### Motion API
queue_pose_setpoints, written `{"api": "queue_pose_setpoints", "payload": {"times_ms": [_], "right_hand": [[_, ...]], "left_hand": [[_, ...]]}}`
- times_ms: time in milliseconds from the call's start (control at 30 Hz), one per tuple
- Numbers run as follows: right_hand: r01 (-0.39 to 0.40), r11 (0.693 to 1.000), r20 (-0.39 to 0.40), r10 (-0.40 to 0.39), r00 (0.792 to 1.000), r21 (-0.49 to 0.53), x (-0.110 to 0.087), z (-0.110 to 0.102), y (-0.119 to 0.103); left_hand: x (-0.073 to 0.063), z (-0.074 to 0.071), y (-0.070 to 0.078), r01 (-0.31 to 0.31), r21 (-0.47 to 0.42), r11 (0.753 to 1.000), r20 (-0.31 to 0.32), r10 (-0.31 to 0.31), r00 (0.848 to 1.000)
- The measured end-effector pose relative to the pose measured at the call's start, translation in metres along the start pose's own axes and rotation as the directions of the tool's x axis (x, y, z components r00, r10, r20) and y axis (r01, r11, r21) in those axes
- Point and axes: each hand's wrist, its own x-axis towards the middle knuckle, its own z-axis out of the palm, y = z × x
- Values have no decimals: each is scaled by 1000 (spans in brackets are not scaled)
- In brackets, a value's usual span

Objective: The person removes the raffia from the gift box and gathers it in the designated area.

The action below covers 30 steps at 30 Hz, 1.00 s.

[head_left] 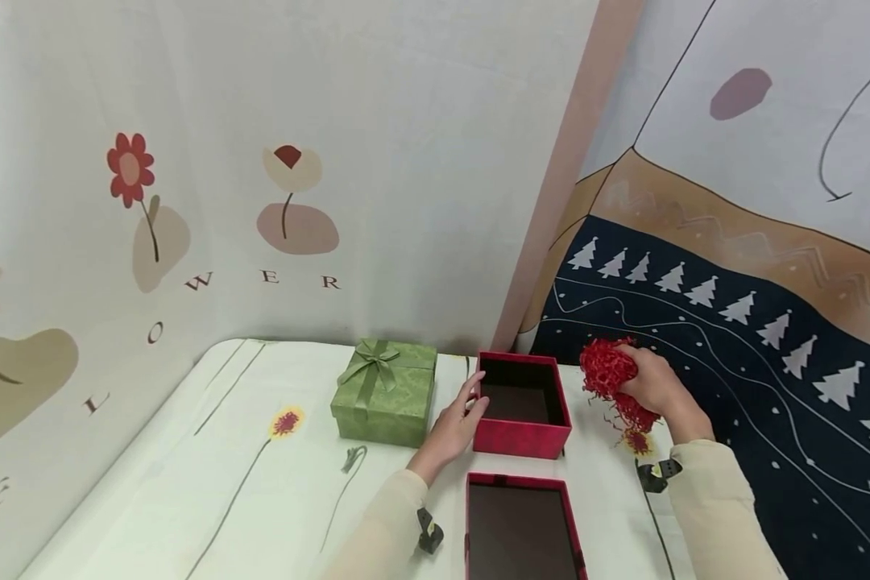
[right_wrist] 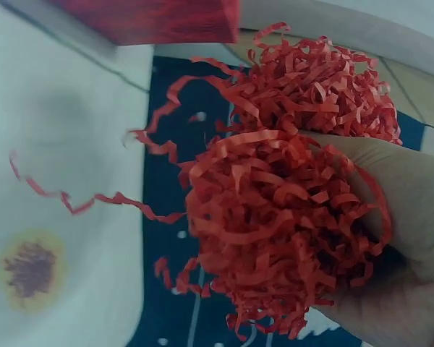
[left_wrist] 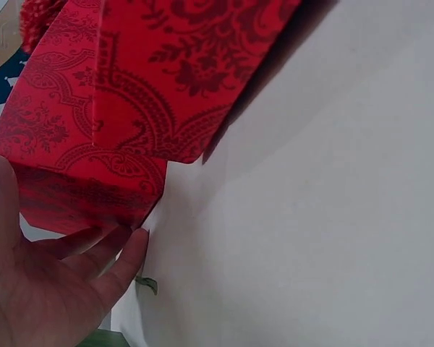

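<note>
Crinkled red shredded paper [head_left: 609,372] is gripped in a bunch by my right hand [head_left: 655,382], held above the right side of the table; loose strands hang from it in the right wrist view. My left hand [head_left: 453,423] rests against the left side of a red patterned box [head_left: 520,439], its fingers fairly straight along the outer wall in the left wrist view. The box stands without a cover, its dark inside showing. In front of it lies the red lid [head_left: 518,528], dark inner face up.
Left of the red box stands a green gift box [head_left: 384,403] with a ribbon bow. A white cloth with printed flowers covers the table [head_left: 261,515]. Printed curtains [head_left: 420,161] hang behind, and a dark blue one [head_left: 739,354] borders the right edge.
</note>
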Motion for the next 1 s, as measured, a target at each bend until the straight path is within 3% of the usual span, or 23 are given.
{"api": "queue_pose_setpoints", "payload": {"times_ms": [267,533,900,1000], "right_hand": [[-92,995,104,96,990,-42,-3,27,17],[-195,980,171,199,965,-44,-9,45,27],[-262,963,267,268,926,-58,-13,52,30],[-260,963,273,269,924,-69,-16,51,29]], "left_hand": [[-1,2,2,4,9,1000,5,-4,1000],[-2,0,4,4,10,1000,6,-4,1000],[-1,-3,4,-5,4,1000,26,5,1000],[-1,-5,5,9,10,1000,27,-9,1000]]}}
